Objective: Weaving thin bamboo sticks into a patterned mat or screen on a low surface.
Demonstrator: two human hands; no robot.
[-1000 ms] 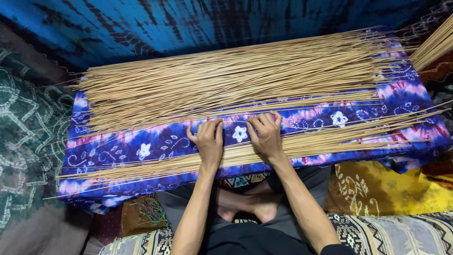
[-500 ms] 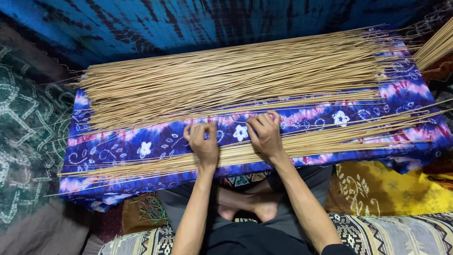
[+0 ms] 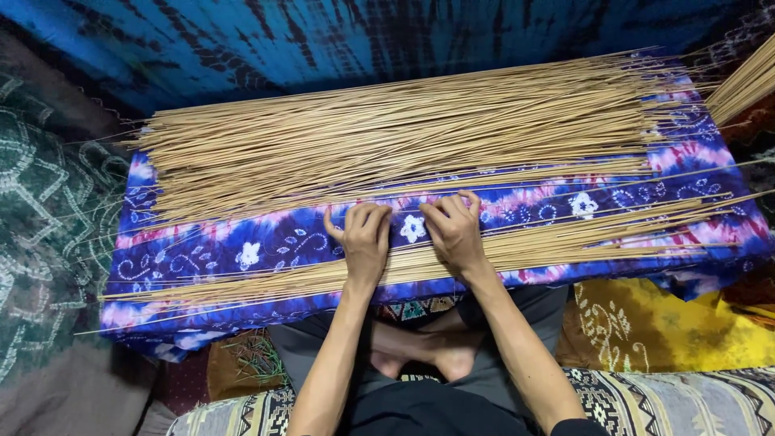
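A low table draped in a blue and purple flowered cloth [image 3: 266,242] carries long thin tan sticks. A wide pile of sticks [image 3: 404,137] covers its far half. A narrower row of sticks [image 3: 581,238] runs along the near edge. My left hand [image 3: 365,238] and my right hand [image 3: 454,230] rest palm down, side by side, on the middle of the near row. The fingers of both are curled over the sticks and press on them. I cannot tell whether either hand grips any stick.
A blue tie-dye cloth [image 3: 363,40] hangs behind the table. A green patterned fabric [image 3: 40,234] lies on the left and a yellow one [image 3: 646,323] at the lower right. More sticks [image 3: 743,81] poke in at the upper right. My crossed legs [image 3: 420,347] sit under the table's edge.
Both hands have stayed on the near row of sticks, and their fingers have curled in slightly. The sticks look much the same.
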